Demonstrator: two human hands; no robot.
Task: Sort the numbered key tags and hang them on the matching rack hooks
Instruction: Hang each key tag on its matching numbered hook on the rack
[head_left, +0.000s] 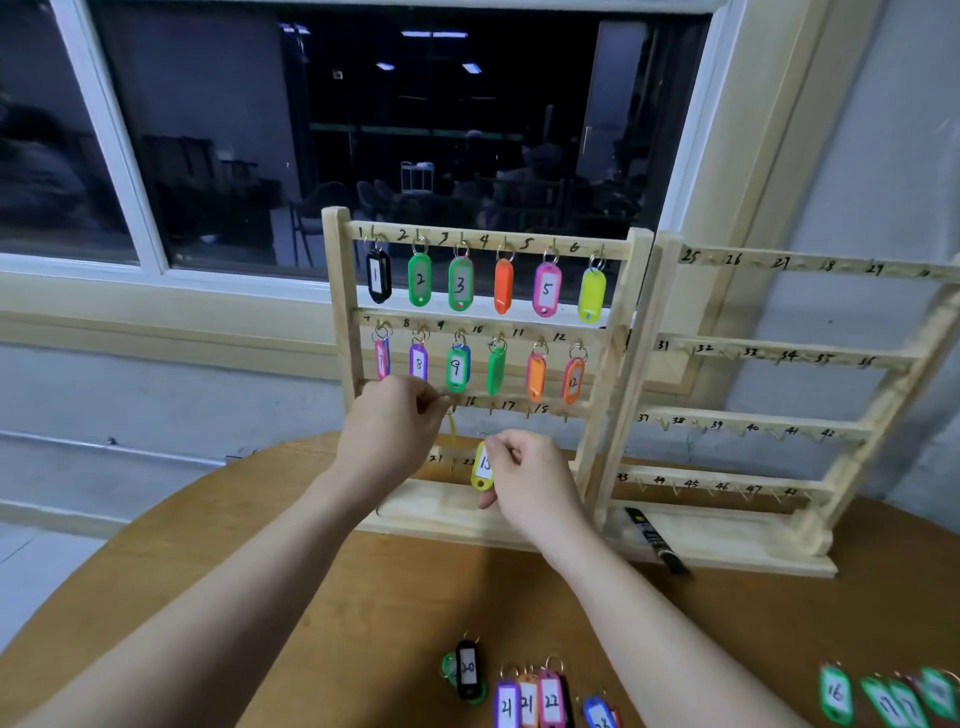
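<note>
Right hand (524, 475) is pinching yellow tag 15 (482, 470) just below the rack's (597, 405) third rail, left hand (387, 423) is pinching something there, unclear what; tag risks slipping off the hook.

Two bare forearms, no sleeves visible up to the frame's lower edge. Left hand (387, 426) and right hand (530, 480): no rings, watch, bracelets or gloves; short, unpainted fingernails where visible.
</note>
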